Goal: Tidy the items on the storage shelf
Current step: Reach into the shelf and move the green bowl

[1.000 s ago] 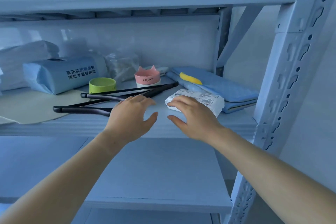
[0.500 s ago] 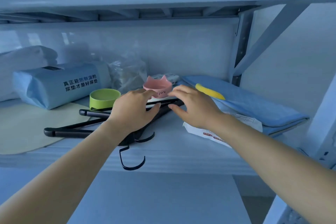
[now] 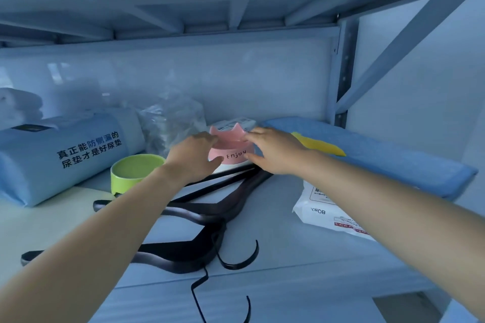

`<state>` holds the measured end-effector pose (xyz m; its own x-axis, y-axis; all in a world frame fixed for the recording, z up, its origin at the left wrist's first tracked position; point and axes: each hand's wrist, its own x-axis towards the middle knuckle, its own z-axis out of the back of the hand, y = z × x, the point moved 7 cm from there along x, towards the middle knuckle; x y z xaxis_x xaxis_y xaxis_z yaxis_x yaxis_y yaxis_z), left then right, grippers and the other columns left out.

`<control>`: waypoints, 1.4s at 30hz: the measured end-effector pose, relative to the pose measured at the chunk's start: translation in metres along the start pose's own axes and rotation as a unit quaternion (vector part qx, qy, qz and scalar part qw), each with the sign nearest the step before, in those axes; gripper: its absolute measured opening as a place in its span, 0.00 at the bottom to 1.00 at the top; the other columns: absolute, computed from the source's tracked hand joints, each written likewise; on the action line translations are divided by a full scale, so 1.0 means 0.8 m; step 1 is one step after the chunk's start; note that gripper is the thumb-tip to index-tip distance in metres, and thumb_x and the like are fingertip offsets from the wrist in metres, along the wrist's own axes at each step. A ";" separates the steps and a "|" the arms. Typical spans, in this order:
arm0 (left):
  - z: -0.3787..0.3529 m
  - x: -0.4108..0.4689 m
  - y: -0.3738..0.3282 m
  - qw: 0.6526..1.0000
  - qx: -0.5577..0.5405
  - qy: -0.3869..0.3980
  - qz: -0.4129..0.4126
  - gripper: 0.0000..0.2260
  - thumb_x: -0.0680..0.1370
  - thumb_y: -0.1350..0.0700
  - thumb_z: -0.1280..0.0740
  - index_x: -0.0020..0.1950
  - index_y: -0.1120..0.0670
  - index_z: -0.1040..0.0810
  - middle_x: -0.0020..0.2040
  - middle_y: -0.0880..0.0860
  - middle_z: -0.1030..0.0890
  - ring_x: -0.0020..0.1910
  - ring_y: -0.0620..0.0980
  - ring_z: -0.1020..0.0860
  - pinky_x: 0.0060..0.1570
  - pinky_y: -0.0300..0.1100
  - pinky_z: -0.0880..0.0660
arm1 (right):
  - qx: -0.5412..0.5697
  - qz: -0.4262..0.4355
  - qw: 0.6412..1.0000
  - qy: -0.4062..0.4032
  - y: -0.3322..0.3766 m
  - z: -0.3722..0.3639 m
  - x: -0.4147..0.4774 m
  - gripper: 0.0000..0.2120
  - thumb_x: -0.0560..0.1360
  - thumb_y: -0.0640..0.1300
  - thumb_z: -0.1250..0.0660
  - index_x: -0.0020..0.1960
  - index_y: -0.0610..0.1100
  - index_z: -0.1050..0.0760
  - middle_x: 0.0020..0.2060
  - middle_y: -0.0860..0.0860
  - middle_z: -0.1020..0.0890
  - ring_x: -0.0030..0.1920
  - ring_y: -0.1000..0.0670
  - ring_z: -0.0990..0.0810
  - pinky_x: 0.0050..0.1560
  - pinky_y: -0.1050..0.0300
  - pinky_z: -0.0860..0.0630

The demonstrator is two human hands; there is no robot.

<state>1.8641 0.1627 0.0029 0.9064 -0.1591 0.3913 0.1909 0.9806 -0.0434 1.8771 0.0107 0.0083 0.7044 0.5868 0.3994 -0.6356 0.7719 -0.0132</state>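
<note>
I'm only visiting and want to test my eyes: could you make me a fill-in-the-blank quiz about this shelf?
The left hand and right hand hold a cat-eared bowl coloured ____.
The word printed on it is ____.
The green bowl stands on its ____ side.
The hangers lying on the shelf are coloured ____.
Missing words: pink; Enjoy; left; black.

Pink bowl [image 3: 231,151] reads "Enjoy". Blue pack [image 3: 65,162] has Chinese print: "真正能防侧漏的尿垫才是好尿垫". White pack [image 3: 316,208] shows "80" upside down; the rest of its print is unreadable.
</note>
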 end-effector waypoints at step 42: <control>-0.062 0.052 0.011 0.992 0.076 0.033 -0.099 0.22 0.76 0.47 0.35 0.68 0.36 0.37 0.60 0.47 0.23 0.56 0.51 0.23 0.47 0.47 0.24 | -0.023 0.061 0.996 0.063 -0.051 -0.067 0.078 0.11 0.69 0.46 0.27 0.50 0.46 0.22 0.47 0.44 0.23 0.51 0.43 0.24 0.47 0.49 0.26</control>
<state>1.9220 0.1592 -0.0266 0.8799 -0.3531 0.3179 0.3136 0.9343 0.1697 1.9637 0.0290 -0.0154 0.6591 0.7007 0.2733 -0.7058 0.7018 -0.0971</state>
